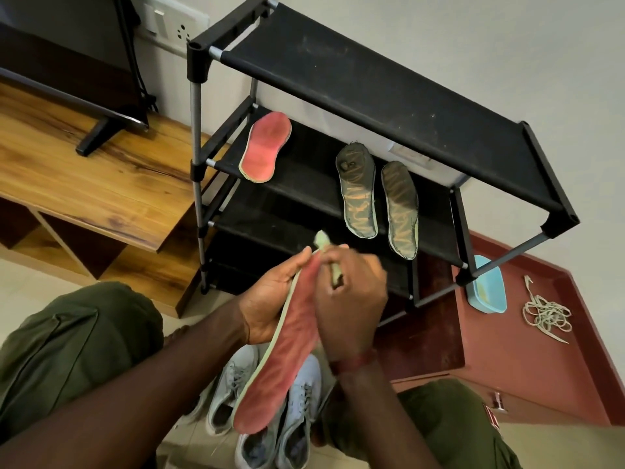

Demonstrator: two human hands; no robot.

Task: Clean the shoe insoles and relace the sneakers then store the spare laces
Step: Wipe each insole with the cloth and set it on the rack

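Just below my hands, between the knees, a pair of pale grey-blue sneakers (pixel 236 387) with mesh uppers stands on the light floor. My left hand (pixel 270 299) curls round the toe end of a red insole (pixel 284 374). It is a long, thin pad with a pale green edge and a worn, mottled face, slanting heel-down over the sneakers. My right hand (pixel 351 292) is closed on a pale green brush (pixel 323 240), whose head pokes up past the insole's toe.

Beyond both hands stands a black fabric shoe rack (pixel 372 82) on grey tubes. One shelf holds a second red insole (pixel 265 147) and two dark greenish insoles (pixel 360 194). Right of my right hand, a blue tub (pixel 490 292) and a tangle of pale laces (pixel 546 313) sit on a maroon cabinet top (pixel 524 367). Left of my left hand is a wood-grain TV stand (pixel 84 177).
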